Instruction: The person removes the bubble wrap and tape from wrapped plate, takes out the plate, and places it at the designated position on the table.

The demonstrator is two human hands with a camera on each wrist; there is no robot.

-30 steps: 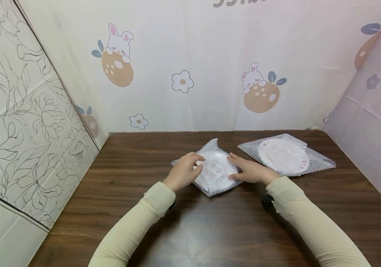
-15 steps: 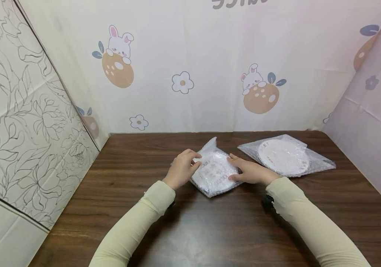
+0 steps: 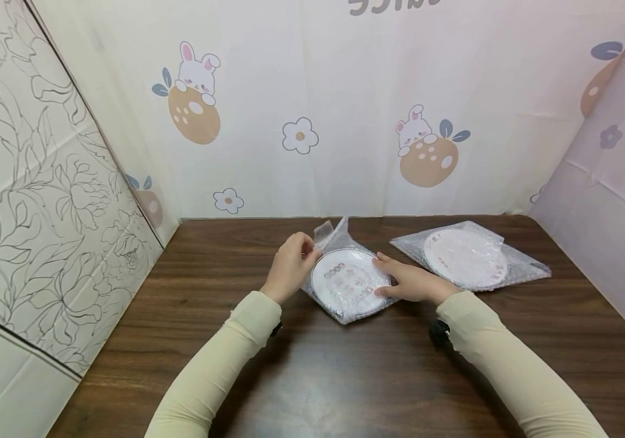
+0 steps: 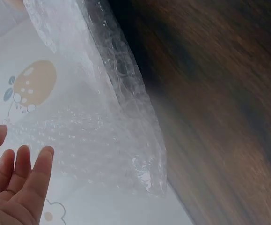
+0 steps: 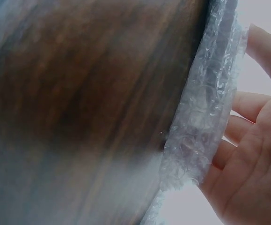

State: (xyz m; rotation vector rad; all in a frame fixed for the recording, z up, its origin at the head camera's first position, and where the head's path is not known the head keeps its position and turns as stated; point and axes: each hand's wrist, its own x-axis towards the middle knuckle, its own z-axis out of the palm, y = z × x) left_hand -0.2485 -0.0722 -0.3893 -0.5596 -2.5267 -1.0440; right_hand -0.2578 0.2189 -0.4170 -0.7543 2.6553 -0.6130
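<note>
A white round plate with printed marks lies in bubble wrap at the middle of the table. At its upper left, my left hand pinches the lifted flap between thumb and fingers. In the left wrist view, the left hand shows thumb and fingers at the sheer flap's edge. My right hand rests on the plate's right side with thumb and fingers spread. In the right wrist view, the right hand has its thumb at the wrap's edge, and the wrap hides its fingertips.
To the right, a second bubble-wrapped plate lies flat near the table's back. The brown wooden table ends against a printed curtain behind and panels on both sides.
My left hand has moved up and left, peeling the flap off the plate, so more of its printed face shows. The right hand has stayed in place.
</note>
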